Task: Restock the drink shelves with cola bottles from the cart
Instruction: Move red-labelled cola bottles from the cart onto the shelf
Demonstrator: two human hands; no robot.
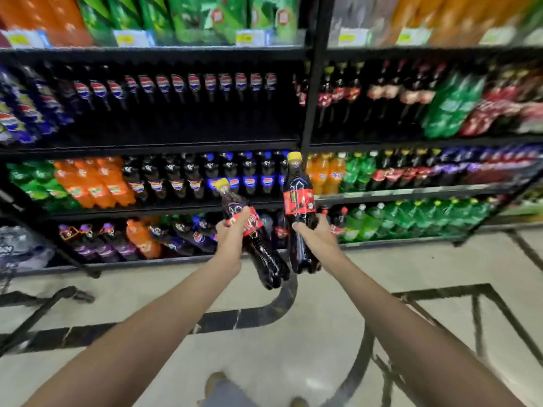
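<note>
Cola bottles, two, at the shelf post (310,107): left hand (233,230) clamped on the tilted bottle (264,254) just left of the post, right hand (316,237) clamped on the upright bottle (298,183) in front of it; tilted bottle probably wants righting, then shelving label outward.

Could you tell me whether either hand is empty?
No, the left hand grips the tilted cola bottle and the right hand grips the upright cola bottle.

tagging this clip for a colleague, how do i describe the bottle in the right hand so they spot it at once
Before the black drink shelves, two arms hold dark cola bottles. The right hand grips the upright bottle, its yellow cap by the shelf post; the left hand holds a tilted bottle.
</note>
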